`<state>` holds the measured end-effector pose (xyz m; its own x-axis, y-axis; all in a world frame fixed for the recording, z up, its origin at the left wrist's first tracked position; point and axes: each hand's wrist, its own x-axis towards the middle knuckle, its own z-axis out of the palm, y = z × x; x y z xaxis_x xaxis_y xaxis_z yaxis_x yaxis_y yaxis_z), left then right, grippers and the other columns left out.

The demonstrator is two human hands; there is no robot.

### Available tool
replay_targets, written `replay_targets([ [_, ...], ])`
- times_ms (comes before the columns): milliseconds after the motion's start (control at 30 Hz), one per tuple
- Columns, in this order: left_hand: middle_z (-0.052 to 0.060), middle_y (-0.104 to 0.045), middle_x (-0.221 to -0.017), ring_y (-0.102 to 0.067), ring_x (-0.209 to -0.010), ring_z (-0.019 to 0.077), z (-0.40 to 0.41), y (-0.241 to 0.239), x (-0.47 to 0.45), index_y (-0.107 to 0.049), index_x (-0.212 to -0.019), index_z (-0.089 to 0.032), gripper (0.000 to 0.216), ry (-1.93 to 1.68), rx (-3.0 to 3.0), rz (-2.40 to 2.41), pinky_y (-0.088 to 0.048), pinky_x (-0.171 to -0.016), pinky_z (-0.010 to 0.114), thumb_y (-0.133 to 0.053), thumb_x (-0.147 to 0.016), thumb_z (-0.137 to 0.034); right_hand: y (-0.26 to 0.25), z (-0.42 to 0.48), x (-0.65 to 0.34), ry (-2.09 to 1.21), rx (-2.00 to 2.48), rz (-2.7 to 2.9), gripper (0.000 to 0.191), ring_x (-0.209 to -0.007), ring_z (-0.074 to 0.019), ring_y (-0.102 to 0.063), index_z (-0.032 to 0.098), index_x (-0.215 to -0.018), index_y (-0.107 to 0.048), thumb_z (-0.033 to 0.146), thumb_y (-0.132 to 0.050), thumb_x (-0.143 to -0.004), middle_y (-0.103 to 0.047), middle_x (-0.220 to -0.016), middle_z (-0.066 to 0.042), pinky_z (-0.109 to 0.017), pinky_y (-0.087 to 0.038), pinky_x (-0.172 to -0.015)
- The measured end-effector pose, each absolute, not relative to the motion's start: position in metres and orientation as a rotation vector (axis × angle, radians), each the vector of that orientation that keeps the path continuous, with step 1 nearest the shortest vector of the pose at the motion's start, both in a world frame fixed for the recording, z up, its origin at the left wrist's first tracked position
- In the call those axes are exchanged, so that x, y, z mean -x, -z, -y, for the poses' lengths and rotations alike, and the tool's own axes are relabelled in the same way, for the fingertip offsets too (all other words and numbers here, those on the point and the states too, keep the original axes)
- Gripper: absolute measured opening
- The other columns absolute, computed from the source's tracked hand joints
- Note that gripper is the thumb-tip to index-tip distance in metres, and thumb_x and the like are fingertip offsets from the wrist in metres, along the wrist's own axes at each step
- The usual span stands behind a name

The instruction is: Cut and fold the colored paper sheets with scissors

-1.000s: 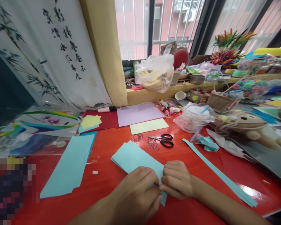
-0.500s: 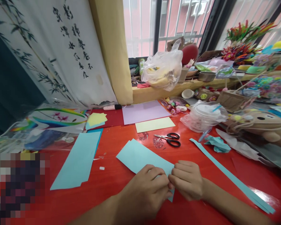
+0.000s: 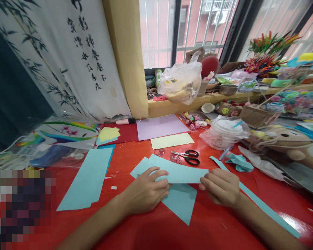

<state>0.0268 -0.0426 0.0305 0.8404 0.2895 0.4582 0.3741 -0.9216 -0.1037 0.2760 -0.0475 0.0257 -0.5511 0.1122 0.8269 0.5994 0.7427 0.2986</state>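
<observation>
A light blue sheet of paper [image 3: 181, 168] is stretched between my two hands, with its near edge running nearly level. At its left part, my left hand [image 3: 148, 191] has curled fingers over the paper, and its thumb is hidden. My right hand [image 3: 221, 186] pinches the right end of that sheet. Under it lies another light blue sheet [image 3: 182, 203], one corner pointing toward me. Just beyond the held paper rest black-handled scissors [image 3: 189, 157], blades to the left and slightly apart.
Left lie more light blue sheets [image 3: 86, 180]. A long blue strip [image 3: 271, 210] and crumpled blue paper [image 3: 240, 162] are at right. Behind are a pale yellow strip [image 3: 172, 140], a lilac sheet [image 3: 161, 126], a marker [image 3: 125, 121] and a bagged white tub [image 3: 224, 130].
My hands have moved apart, the left one leftward and the right one rightward. The upper blue sheet has turned and now stretches between them, exposing the sheet underneath.
</observation>
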Motion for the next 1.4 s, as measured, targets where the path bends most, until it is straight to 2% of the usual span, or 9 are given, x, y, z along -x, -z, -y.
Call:
replay_targets([
  [267, 0.002, -0.062, -0.100, -0.042, -0.117, 0.0228, 0.031, -0.033, -0.016, -0.056, -0.104, -0.014, 0.020, 0.538, 2.765, 0.522, -0.029, -0.104, 0.044, -0.048, -0.087, -0.020, -0.029, 0.046, -0.285, 0.931, 0.472, 2.077, 0.012, -0.045, -0.0098, -0.037, 0.016, -0.070, -0.052, 0.014, -0.053, -0.082, -0.050, -0.049, 0.001, -0.027, -0.026, -0.047],
  [400, 0.002, -0.061, -0.106, -0.040, -0.118, 0.0235, 0.025, -0.037, -0.008, -0.057, -0.101, -0.015, 0.018, 0.473, 2.753, 0.552, -0.029, -0.103, 0.044, -0.046, -0.088, -0.020, -0.030, 0.045, -0.289, 0.958, 0.508, 2.069, 0.011, -0.045, -0.0104, -0.039, 0.017, -0.072, -0.051, 0.014, -0.052, -0.083, -0.051, -0.048, 0.000, -0.027, -0.028, -0.047],
  [700, 0.003, -0.060, -0.104, -0.038, -0.117, 0.0245, 0.005, -0.038, 0.011, -0.062, -0.092, -0.015, 0.023, 0.268, 2.684, 0.660, -0.025, -0.105, 0.045, -0.039, -0.090, -0.020, -0.032, 0.043, -0.302, 1.024, 0.613, 1.997, 0.011, -0.048, -0.0106, -0.043, 0.020, -0.075, -0.050, 0.021, -0.049, -0.086, -0.053, -0.051, 0.001, -0.025, -0.032, -0.047],
  [867, 0.007, -0.061, -0.099, -0.041, -0.114, 0.0271, -0.026, -0.028, 0.053, -0.062, -0.098, -0.014, 0.029, 0.159, 2.593, 0.892, -0.032, -0.097, 0.046, -0.034, -0.091, -0.019, -0.028, 0.041, -0.325, 1.035, 0.740, 1.755, 0.015, -0.051, -0.0128, -0.041, 0.020, -0.075, -0.049, 0.022, -0.041, -0.088, -0.049, -0.054, -0.001, -0.026, -0.033, -0.048],
  [967, 0.011, -0.059, -0.102, -0.044, -0.109, 0.0283, -0.034, -0.039, 0.067, -0.059, -0.104, -0.013, 0.031, 0.252, 2.516, 1.074, -0.037, -0.092, 0.046, -0.033, -0.091, -0.023, -0.024, 0.042, -0.322, 0.690, 0.900, 1.633, 0.018, -0.051, -0.0123, -0.041, 0.021, -0.074, -0.048, 0.026, -0.040, -0.089, -0.045, -0.055, 0.000, -0.026, -0.032, -0.048],
  [1067, 0.010, -0.053, -0.108, -0.050, -0.103, 0.0231, -0.022, -0.067, 0.058, -0.051, -0.117, -0.016, 0.034, 0.644, 2.448, 1.354, -0.041, -0.088, 0.039, -0.032, -0.092, -0.028, -0.020, 0.042, -0.305, 0.232, 1.042, 1.527, 0.022, -0.050, -0.0110, -0.039, 0.021, -0.072, -0.047, 0.028, -0.039, -0.090, -0.042, -0.056, 0.002, -0.025, -0.031, -0.046],
  [1200, 0.003, -0.056, -0.100, -0.053, -0.097, 0.0154, 0.017, -0.102, 0.022, -0.052, -0.108, -0.021, 0.028, 1.199, 2.560, 1.609, -0.042, -0.087, 0.031, -0.030, -0.092, -0.026, -0.013, 0.040, -0.279, -0.390, 1.187, 1.622, 0.031, -0.051, -0.0101, -0.033, 0.020, -0.064, -0.039, 0.036, -0.039, -0.090, -0.034, -0.058, 0.003, -0.023, -0.028, -0.045],
  [1300, 0.002, -0.059, -0.105, -0.054, -0.097, 0.0147, 0.043, -0.102, -0.009, -0.050, -0.112, -0.023, 0.027, 1.066, 2.897, 1.693, -0.043, -0.085, 0.031, -0.034, -0.091, -0.029, -0.006, 0.040, -0.261, -0.750, 1.197, 1.693, 0.037, -0.053, -0.0092, -0.031, 0.019, -0.061, -0.032, 0.042, -0.039, -0.089, -0.029, -0.059, 0.004, -0.022, -0.027, -0.047],
  [1400, 0.002, -0.058, -0.114, -0.052, -0.104, 0.0175, 0.053, -0.081, -0.035, -0.052, -0.110, -0.024, 0.027, 0.835, 3.155, 1.612, -0.042, -0.087, 0.033, -0.043, -0.088, -0.037, -0.002, 0.043, -0.245, -0.875, 1.163, 1.742, 0.037, -0.054, -0.0088, -0.031, 0.018, -0.062, -0.035, 0.044, -0.039, -0.089, -0.031, -0.059, 0.004, -0.022, -0.027, -0.048],
])
